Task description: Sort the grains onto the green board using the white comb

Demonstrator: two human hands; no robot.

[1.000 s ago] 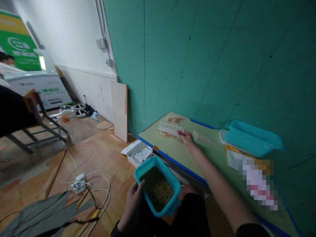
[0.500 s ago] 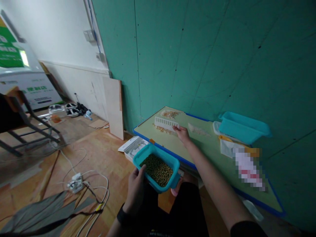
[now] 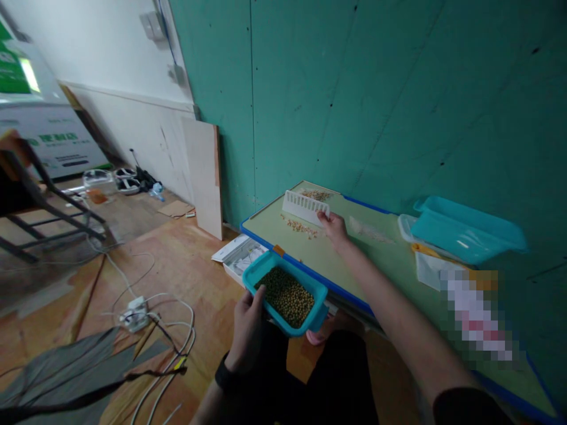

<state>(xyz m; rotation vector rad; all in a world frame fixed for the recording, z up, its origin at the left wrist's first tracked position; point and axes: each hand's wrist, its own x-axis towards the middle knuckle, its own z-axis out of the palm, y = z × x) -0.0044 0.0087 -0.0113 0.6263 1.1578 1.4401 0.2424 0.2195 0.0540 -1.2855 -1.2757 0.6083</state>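
My left hand (image 3: 248,321) grips the near-left rim of a teal plastic tub (image 3: 259,273), thumb over the edge. The tub holds small dark green beans (image 3: 278,281) beside yellowish beans (image 3: 295,305). My right hand (image 3: 334,227) is closed on the right end of a white slotted plastic strip (image 3: 305,209), standing on its long edge over the table (image 3: 325,260). In front of the strip lies a scatter of yellow-orange kernels or beans (image 3: 301,228). Another small pile (image 3: 316,194) shows behind it. To the right, a thin pale heap (image 3: 370,230) is too blurred to name.
A second teal tub (image 3: 469,227) sits at the table's back right, with a white packet (image 3: 427,268) and a blurred-out package (image 3: 481,319) before it. An open white box (image 3: 243,257) is below the table's left edge. Cables and a power strip (image 3: 136,313) lie on the floor.
The slotted strip in my right hand has shifted slightly back toward the far pile, showing more of the near scatter. The view has turned a little; my left hand still holds the tub.
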